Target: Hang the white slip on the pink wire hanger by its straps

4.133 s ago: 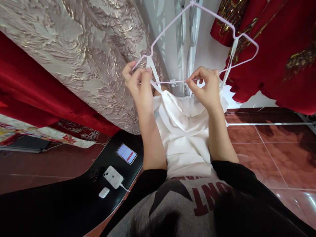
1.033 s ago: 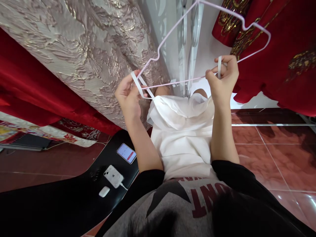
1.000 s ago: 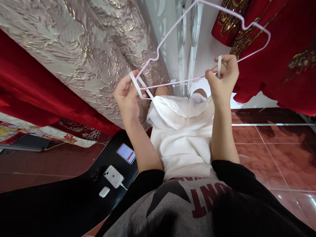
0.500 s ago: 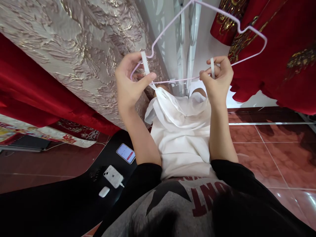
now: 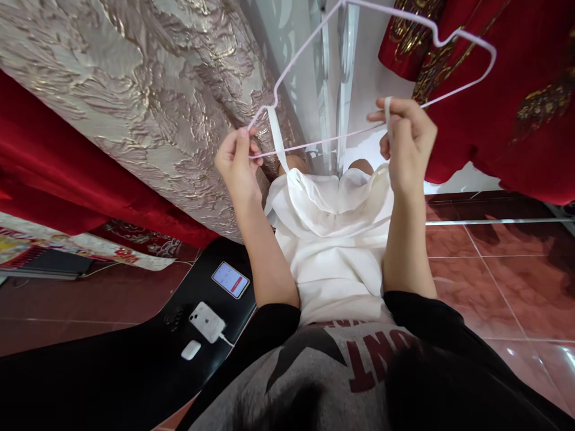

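Note:
A thin pale-pink hanger (image 5: 309,43) is held up above my lap, its top cut off by the frame's upper edge. My left hand (image 5: 240,157) pinches the hanger's left end. Beside those fingers, a white strap (image 5: 275,137) loops over the hanger's left shoulder and runs down to a white garment (image 5: 336,263) lying across my lap. My right hand (image 5: 408,140) grips the garment's other strap (image 5: 389,114), which passes over its fingers in front of the hanger's lower bar. This right strap hangs off the hanger's right shoulder, below it.
To my left, a black bench (image 5: 135,347) carries a phone with a lit screen (image 5: 230,279), a white phone on a cable (image 5: 207,321) and a small white case (image 5: 191,350). Patterned fabric (image 5: 179,108) hangs at left, red embroidered fabric (image 5: 530,78) at right. Red tiles (image 5: 485,287) cover the floor.
The left strap has left my left fingers and now rests on the hanger; that hand has moved to the hanger's end. My right hand has shifted slightly right with its strap.

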### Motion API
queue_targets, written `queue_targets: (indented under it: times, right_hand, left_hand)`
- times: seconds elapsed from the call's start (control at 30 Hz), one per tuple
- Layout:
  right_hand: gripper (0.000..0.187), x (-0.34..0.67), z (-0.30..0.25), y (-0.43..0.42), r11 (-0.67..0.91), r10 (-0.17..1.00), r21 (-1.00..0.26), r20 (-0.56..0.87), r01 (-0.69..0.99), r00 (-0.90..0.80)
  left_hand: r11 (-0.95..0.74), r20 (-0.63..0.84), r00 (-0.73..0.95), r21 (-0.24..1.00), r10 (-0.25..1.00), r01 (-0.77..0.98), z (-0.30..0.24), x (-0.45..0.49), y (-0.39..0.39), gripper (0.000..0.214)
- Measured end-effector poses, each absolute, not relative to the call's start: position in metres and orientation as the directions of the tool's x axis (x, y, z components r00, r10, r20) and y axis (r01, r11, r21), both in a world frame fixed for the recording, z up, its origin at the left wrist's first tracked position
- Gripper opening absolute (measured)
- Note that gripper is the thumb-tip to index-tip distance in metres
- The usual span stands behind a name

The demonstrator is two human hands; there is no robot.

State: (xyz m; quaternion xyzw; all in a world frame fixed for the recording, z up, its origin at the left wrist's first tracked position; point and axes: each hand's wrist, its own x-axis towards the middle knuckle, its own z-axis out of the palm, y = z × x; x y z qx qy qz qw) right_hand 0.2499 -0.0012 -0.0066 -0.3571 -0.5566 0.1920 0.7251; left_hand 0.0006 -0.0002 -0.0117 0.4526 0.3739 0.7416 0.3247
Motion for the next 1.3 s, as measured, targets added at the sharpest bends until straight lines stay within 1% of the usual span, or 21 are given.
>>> queue_targets:
  times: [0.03, 0.1, 0.17, 0.23, 0.3, 0.37, 0.43, 0.5, 0.63, 0.7, 0.8, 0.87, 0.97, 1.0, 1.07, 1.1, 1.17, 1.2, 1.23, 1.27, 1.3]
  right_hand:
    - [0.035, 0.256, -0.005, -0.002, 0.686, 0.639, -0.716, 0.678, 0.131, 0.363]
    - [0.042, 0.274, -0.002, -0.002, 0.728, 0.511, -0.658, 0.708, 0.191, 0.488]
    - [0.043, 0.299, 0.000, 0.001, 0.763, 0.374, -0.591, 0.734, 0.262, 0.567]
    - [0.038, 0.322, 0.001, 0.005, 0.787, 0.315, -0.552, 0.744, 0.276, 0.590]
    - [0.033, 0.340, 0.001, 0.010, 0.796, 0.322, -0.558, 0.718, 0.234, 0.617]
    - [0.027, 0.350, 0.003, 0.016, 0.794, 0.381, -0.581, 0.705, 0.179, 0.598]
    - [0.018, 0.356, 0.006, 0.021, 0.782, 0.459, -0.603, 0.727, 0.156, 0.511]
    - [0.012, 0.359, 0.012, 0.025, 0.783, 0.494, -0.595, 0.772, 0.180, 0.400]
    - [0.011, 0.363, 0.030, 0.031, 0.850, 0.426, -0.481, 0.868, 0.216, 0.256]
    - [0.011, 0.361, 0.042, 0.031, 0.856, 0.419, -0.445, 0.895, 0.262, 0.150]
    - [0.016, 0.352, 0.059, 0.026, 0.805, 0.460, -0.426, 0.888, 0.413, 0.020]
    - [0.013, 0.344, 0.068, 0.021, 0.764, 0.489, -0.423, 0.872, 0.488, -0.010]
    - [0.005, 0.332, 0.073, 0.013, 0.744, 0.514, -0.420, 0.857, 0.520, -0.044]
    - [0.010, 0.329, 0.073, 0.011, 0.742, 0.514, -0.411, 0.856, 0.530, -0.056]
    - [0.027, 0.322, 0.068, 0.007, 0.731, 0.477, -0.359, 0.877, 0.581, -0.059]
    - [0.033, 0.318, 0.065, 0.005, 0.726, 0.432, -0.316, 0.900, 0.611, -0.048]
    - [0.036, 0.308, 0.058, 0.002, 0.747, 0.293, -0.226, 0.956, 0.625, -0.005]
    - [0.035, 0.301, 0.055, 0.001, 0.781, 0.228, -0.194, 0.973, 0.594, 0.017]
    - [0.035, 0.294, 0.051, 0.001, 0.821, 0.194, -0.175, 0.981, 0.543, 0.021]
    - [0.035, 0.287, 0.046, 0.001, 0.858, 0.205, -0.178, 0.979, 0.482, -0.003]
    - [0.034, 0.278, 0.041, 0.001, 0.878, 0.259, -0.208, 0.964, 0.431, -0.062]
  left_hand:
    - [-0.516, 0.416, -0.408, 0.839, 0.813, -0.171, -0.013, 0.001, -0.001, 0.024]
    - [-0.533, 0.406, -0.450, 0.822, 0.795, -0.200, -0.014, 0.003, -0.001, 0.022]
    - [-0.535, 0.398, -0.457, 0.816, 0.795, -0.220, -0.013, 0.003, 0.000, 0.020]
    - [-0.515, 0.373, -0.447, 0.819, 0.813, -0.253, -0.010, 0.002, 0.000, 0.019]
    - [-0.463, 0.311, -0.438, 0.835, 0.843, -0.297, -0.006, 0.000, -0.001, 0.020]
    - [-0.417, 0.254, -0.438, 0.846, 0.862, -0.331, -0.003, -0.003, -0.002, 0.020]
    - [-0.413, 0.245, -0.448, 0.849, 0.860, -0.329, -0.001, -0.005, -0.003, 0.017]
    - [-0.447, 0.285, -0.459, 0.844, 0.842, -0.295, 0.000, -0.008, -0.003, 0.016]
    - [-0.502, 0.359, -0.451, 0.828, 0.817, -0.249, -0.003, -0.012, 0.001, 0.027]
    - [-0.513, 0.372, -0.445, 0.820, 0.815, -0.254, -0.005, -0.014, 0.005, 0.031]
    - [-0.545, 0.415, -0.436, 0.806, 0.798, -0.231, -0.006, -0.017, 0.008, 0.033]
    - [-0.560, 0.436, -0.433, 0.801, 0.789, -0.214, -0.006, -0.016, 0.008, 0.032]
    - [-0.534, 0.391, -0.451, 0.808, 0.802, -0.249, -0.005, -0.012, 0.006, 0.032]
    - [-0.520, 0.367, -0.454, 0.809, 0.812, -0.276, -0.005, -0.010, 0.005, 0.030]
    - [-0.500, 0.333, -0.453, 0.803, 0.827, -0.323, -0.004, -0.007, 0.003, 0.024]
    - [-0.496, 0.325, -0.451, 0.801, 0.831, -0.336, -0.004, -0.005, 0.002, 0.022]
    - [-0.497, 0.326, -0.452, 0.800, 0.830, -0.335, -0.005, -0.002, 0.001, 0.019]
    - [-0.504, 0.335, -0.457, 0.802, 0.824, -0.321, -0.007, -0.002, 0.001, 0.019]
    - [-0.516, 0.351, -0.462, 0.802, 0.815, -0.301, -0.008, -0.001, 0.002, 0.021]
    - [-0.529, 0.369, -0.465, 0.802, 0.804, -0.277, -0.010, 0.000, 0.004, 0.022]
    - [-0.541, 0.390, -0.464, 0.802, 0.796, -0.255, -0.012, 0.000, 0.006, 0.024]
